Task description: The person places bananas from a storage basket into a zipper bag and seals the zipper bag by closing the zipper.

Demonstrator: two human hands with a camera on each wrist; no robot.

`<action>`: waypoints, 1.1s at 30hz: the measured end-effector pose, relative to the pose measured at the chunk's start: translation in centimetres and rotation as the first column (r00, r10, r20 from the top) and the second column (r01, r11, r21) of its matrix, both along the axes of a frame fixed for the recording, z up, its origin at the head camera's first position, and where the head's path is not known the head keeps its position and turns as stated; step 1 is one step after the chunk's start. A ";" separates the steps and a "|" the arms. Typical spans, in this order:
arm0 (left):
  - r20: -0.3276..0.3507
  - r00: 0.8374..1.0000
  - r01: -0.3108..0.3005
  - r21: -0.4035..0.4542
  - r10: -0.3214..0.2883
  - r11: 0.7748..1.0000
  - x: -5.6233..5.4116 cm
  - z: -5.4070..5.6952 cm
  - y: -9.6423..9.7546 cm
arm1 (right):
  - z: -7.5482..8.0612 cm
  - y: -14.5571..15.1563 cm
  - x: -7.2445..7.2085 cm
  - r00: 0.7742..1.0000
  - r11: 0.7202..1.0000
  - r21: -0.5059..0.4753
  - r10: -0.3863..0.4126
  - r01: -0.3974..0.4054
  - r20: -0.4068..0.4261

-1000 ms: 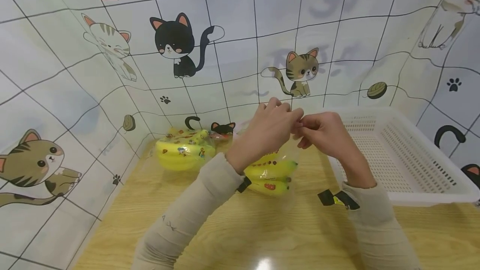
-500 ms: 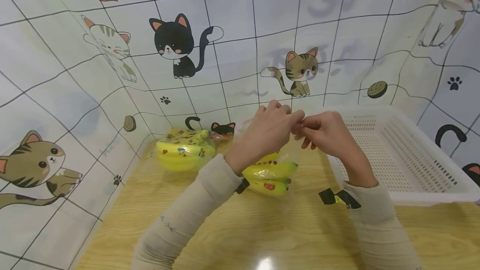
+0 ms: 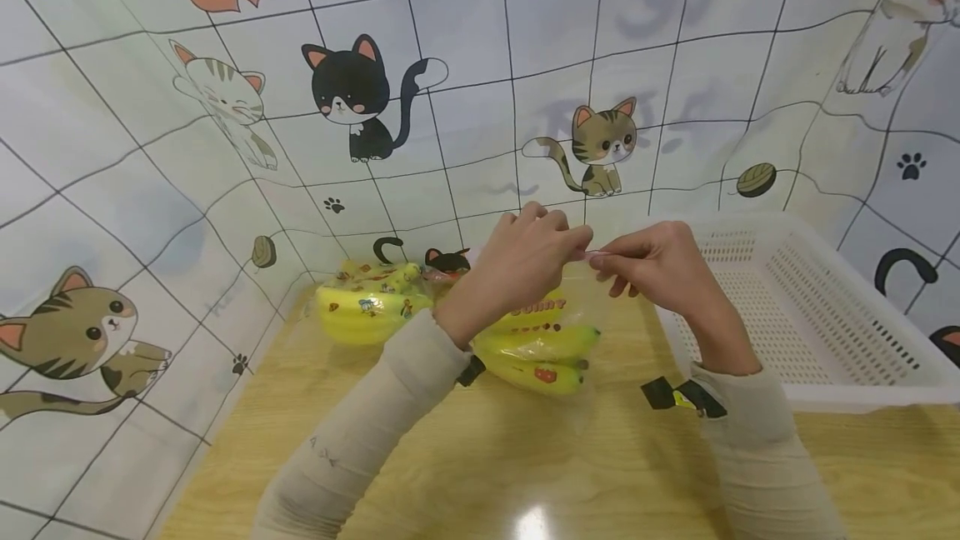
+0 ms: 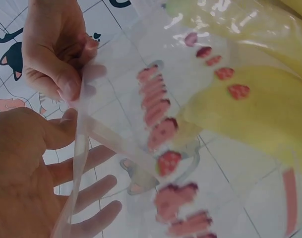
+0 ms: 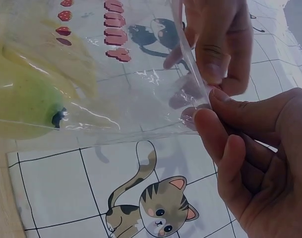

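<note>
A clear plastic bag (image 3: 558,294) with pink lettering and strawberry prints holds yellow bananas (image 3: 540,348). My left hand (image 3: 521,261) pinches the bag's top edge between thumb and index finger; its other fingers (image 4: 98,191) stretch out behind the film. Close to its right, my right hand (image 3: 656,265) pinches the same edge near the corner with thumb and fingertip, its other fingers curled. Between the two pinches a short pinkish strip of the edge shows. The right wrist view has the bag's film (image 5: 141,94) hanging from both hands, a greenish banana tip (image 5: 39,106) inside.
Further left lies another bag of yellow bananas (image 3: 360,315) with cartoon prints. A reddish item (image 3: 446,273) sits behind it by the wall. On the right stands a white perforated basket (image 3: 757,315). A cat-print cloth (image 3: 465,140) forms the wall behind the wooden table (image 3: 465,473).
My left hand has shifted left along the bag's edge, away from my right hand, which has stayed nearly in place. More of the pink lettering and edge now shows.
</note>
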State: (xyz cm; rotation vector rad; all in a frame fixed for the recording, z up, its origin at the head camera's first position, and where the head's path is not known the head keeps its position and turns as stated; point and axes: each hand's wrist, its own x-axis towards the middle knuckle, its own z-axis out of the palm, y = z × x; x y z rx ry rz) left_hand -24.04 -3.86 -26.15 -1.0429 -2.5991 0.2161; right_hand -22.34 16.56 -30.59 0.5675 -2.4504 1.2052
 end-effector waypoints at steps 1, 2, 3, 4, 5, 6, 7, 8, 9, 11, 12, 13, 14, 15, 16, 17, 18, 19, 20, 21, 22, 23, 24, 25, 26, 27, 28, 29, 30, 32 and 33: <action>-0.003 1.000 0.002 -0.001 -0.002 1.000 -0.1 0.0 -0.1 | 0.0 0.1 0.0 1.000 1.000 0.000 -0.004 0.004 0.000; -0.008 1.000 0.004 -0.004 -0.004 1.000 -0.2 -0.1 -0.3 | 0.0 0.2 0.0 1.000 1.000 -0.004 -0.005 0.005 0.001; -0.014 1.000 0.007 -0.005 -0.007 1.000 -0.3 -0.1 -0.4 | -0.1 0.2 0.1 1.000 1.000 -0.008 -0.006 0.006 0.000; -0.021 1.000 0.009 -0.006 -0.009 1.000 -0.4 -0.2 -0.6 | -0.1 0.3 0.1 1.000 1.000 -0.013 -0.005 0.004 -0.006; -0.024 1.000 0.011 -0.007 -0.011 1.000 -0.5 -0.2 -0.7 | -0.1 0.4 0.0 1.000 1.000 -0.020 -0.001 0.001 -0.009; -0.025 1.000 0.014 -0.007 -0.014 1.000 -0.6 -0.2 -0.9 | -0.1 0.4 0.0 1.000 1.000 -0.026 0.002 -0.002 -0.013; -0.027 1.000 0.016 -0.009 -0.016 1.000 -0.7 -0.2 -1.0 | -0.2 0.5 0.0 1.000 0.999 -0.031 0.006 -0.007 -0.019; -0.026 0.999 0.018 -0.009 -0.018 1.000 -0.8 -0.2 -1.1 | -0.2 0.5 0.0 1.000 0.999 -0.037 0.009 -0.010 -0.019; -0.024 0.999 0.021 -0.008 -0.022 1.000 -0.8 -0.2 -1.2 | -0.2 0.6 0.0 1.000 0.999 -0.040 0.011 -0.012 -0.021; -0.021 0.999 0.028 -0.008 -0.029 1.000 -0.9 -0.1 -1.5 | -0.2 0.7 0.0 1.000 0.999 -0.046 0.016 -0.017 -0.020; -0.020 0.999 0.033 -0.005 -0.033 0.999 -0.9 -0.1 -1.6 | -0.2 0.7 0.0 1.000 0.999 -0.048 0.016 -0.017 -0.018; -0.019 0.999 0.038 -0.003 -0.038 0.999 -1.0 -0.1 -1.7 | -0.2 0.8 0.0 1.000 0.998 -0.052 0.018 -0.018 -0.014; -0.018 0.999 0.044 0.001 -0.044 0.999 -1.0 -0.2 -1.8 | -0.2 0.8 0.1 1.000 0.998 -0.055 0.019 -0.020 -0.011; -0.020 0.999 0.050 0.004 -0.050 0.999 -1.0 -0.2 -1.9 | -0.2 0.9 0.1 1.000 0.998 -0.058 0.021 -0.022 -0.012; -0.022 0.998 0.055 0.007 -0.055 0.998 -1.0 -0.2 -2.0 | -0.2 0.9 0.1 1.000 0.998 -0.060 0.023 -0.024 -0.013; -0.026 0.998 0.060 0.010 -0.059 0.998 -1.1 -0.2 -2.0 | -0.2 0.9 0.2 1.000 0.998 -0.061 0.022 -0.023 -0.014; -0.029 0.998 0.064 0.014 -0.064 0.998 -1.1 -0.2 -2.1 | -0.1 1.0 0.2 1.000 0.998 -0.063 0.022 -0.023 -0.015; -0.032 0.997 0.066 0.014 -0.065 0.998 -1.1 -0.2 -2.2 | -0.1 1.0 0.2 1.000 0.998 -0.063 0.022 -0.023 -0.016; -0.040 0.997 0.067 0.016 -0.066 0.998 -1.2 -0.3 -2.3 | -0.1 1.0 0.2 1.000 0.998 -0.064 0.021 -0.022 -0.017; -0.046 0.997 0.068 0.021 -0.067 0.997 -1.2 -0.3 -2.4 | 0.0 1.1 0.2 1.000 0.998 -0.063 0.020 -0.021 -0.017; -0.052 0.997 0.066 0.024 -0.065 0.997 -1.3 -0.4 -2.6 | 0.0 1.1 0.2 1.000 0.998 -0.064 0.018 -0.019 -0.014; -0.060 0.996 0.065 0.031 -0.063 0.997 -1.3 -0.5 -2.8 | 0.0 1.1 0.2 1.000 0.998 -0.067 0.018 -0.019 -0.010; -0.067 0.996 0.064 0.039 -0.062 0.997 -1.4 -0.5 -3.0 | 0.0 1.1 0.2 1.000 0.998 -0.068 0.018 -0.018 -0.009; -0.072 0.996 0.063 0.052 -0.059 0.997 -1.4 -0.6 -3.2 | 0.1 1.2 0.2 1.000 0.998 -0.068 0.016 -0.017 -0.008; -0.077 0.995 0.064 0.069 -0.058 0.996 -1.4 -0.8 -3.4 | 0.1 1.2 0.2 1.000 0.997 -0.070 0.015 -0.016 -0.007; -0.079 0.995 0.068 0.091 -0.060 0.994 -1.4 -0.9 -3.6 | 0.0 1.2 0.2 1.000 0.997 -0.070 0.012 -0.012 -0.005; -0.082 0.995 0.070 0.112 -0.061 0.991 -1.4 -1.0 -3.9 | 0.0 1.3 0.3 1.000 0.997 -0.071 0.008 -0.008 -0.002; -0.086 0.994 0.074 0.137 -0.063 0.988 -1.4 -1.2 -4.1 | 0.0 1.3 0.3 1.000 0.998 -0.070 0.005 -0.005 0.000; -0.088 0.994 0.080 0.164 -0.066 0.983 -1.5 -1.4 -4.4 | 0.1 1.3 0.3 1.000 0.998 -0.069 0.001 -0.001 0.001; -0.094 0.992 0.097 0.219 -0.078 0.971 -1.5 -1.7 -4.8 | 0.1 1.4 0.3 1.000 0.998 -0.070 -0.007 0.008 0.007; -0.096 0.992 0.106 0.246 -0.085 0.963 -1.5 -1.9 -4.9 | 0.1 1.4 0.3 1.000 0.998 -0.069 -0.011 0.012 0.010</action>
